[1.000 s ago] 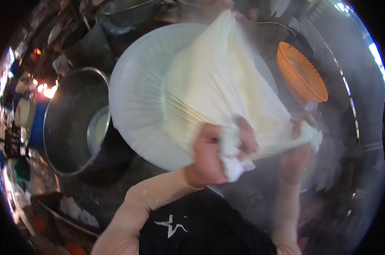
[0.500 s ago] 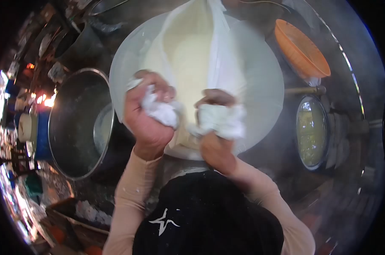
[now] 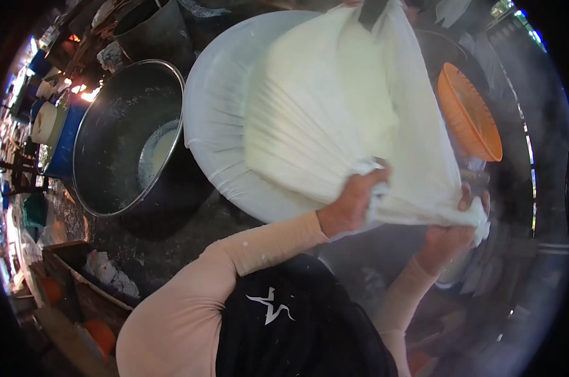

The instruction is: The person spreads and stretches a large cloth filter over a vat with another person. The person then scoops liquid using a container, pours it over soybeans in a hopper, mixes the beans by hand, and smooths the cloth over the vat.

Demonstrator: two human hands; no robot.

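No words or numbers are legible. One marking shows: a white star-like emblem (image 3: 270, 309), angular strokes with a curved tail, on the person's black garment (image 3: 297, 342); brand is unidentifiable.

The person's own hands numbered two: one left hand (image 3: 357, 198) and one right hand (image 3: 454, 229). There was one cloth (image 3: 309, 107), and there were two sleeves (image 3: 177, 289) and one black garment (image 3: 316, 314) bearing one white mark (image 3: 270, 308). Five vessels could be told apart: one tub (image 3: 209, 81), one pot (image 3: 108, 138), one bucket (image 3: 155, 41), one orange bowl (image 3: 470, 122) and one drum (image 3: 61, 147). There was one box (image 3: 94, 296). Fire (image 3: 88, 94) showed in at least two spots; the clutter along the left edge was too small to count.
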